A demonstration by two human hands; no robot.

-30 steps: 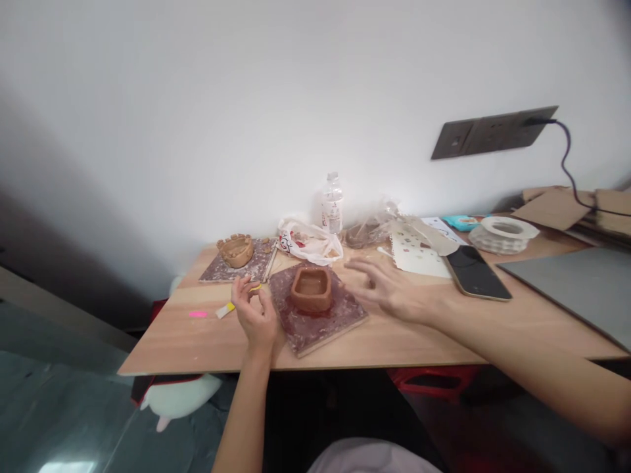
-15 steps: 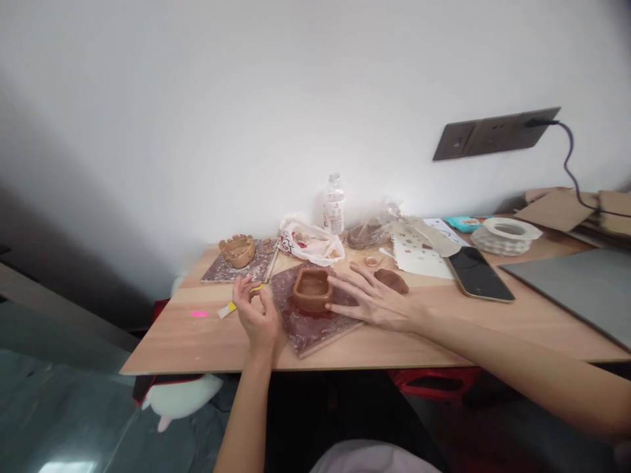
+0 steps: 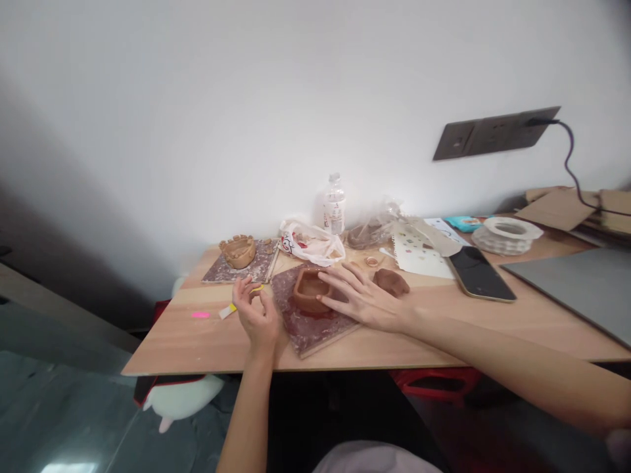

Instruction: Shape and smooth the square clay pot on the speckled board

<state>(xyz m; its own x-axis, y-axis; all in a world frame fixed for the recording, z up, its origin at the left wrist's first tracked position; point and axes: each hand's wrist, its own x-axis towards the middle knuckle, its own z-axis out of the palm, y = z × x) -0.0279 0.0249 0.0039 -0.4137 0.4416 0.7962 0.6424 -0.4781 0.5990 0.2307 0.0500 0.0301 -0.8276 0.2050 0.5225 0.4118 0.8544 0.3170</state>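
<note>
A small square brown clay box (image 3: pixel 306 301), open at the top, sits on a dark speckled board (image 3: pixel 310 332) near the table's middle. My right hand (image 3: pixel 367 299) lies along the box's right side, fingers stretched and spread, the fingertips over its right rim and wall. To the left of the board, my left hand (image 3: pixel 254 312) hovers palm inward, fingers loosely curled with a gap to the thumb and nothing held. Behind it shows a yellow and white strip (image 3: pixel 227 311), partly hidden by the hand. A lump of brown clay (image 3: pixel 391 282) rests beyond my right hand.
Another speckled board (image 3: pixel 266 263) carries a lighter clay bowl (image 3: pixel 238 253). Along the wall stand a plastic bag (image 3: pixel 315 246), a bottle (image 3: pixel 334 207) and wrapped clay (image 3: pixel 365 234). A phone (image 3: pixel 482 272), a white ring-shaped vessel (image 3: pixel 507 236) and a grey laptop-like slab (image 3: pixel 582 289) occupy the right.
My right hand has shifted slightly left, its fingers now reaching further over the clay box's right rim. The left hand has stayed nearly still.
</note>
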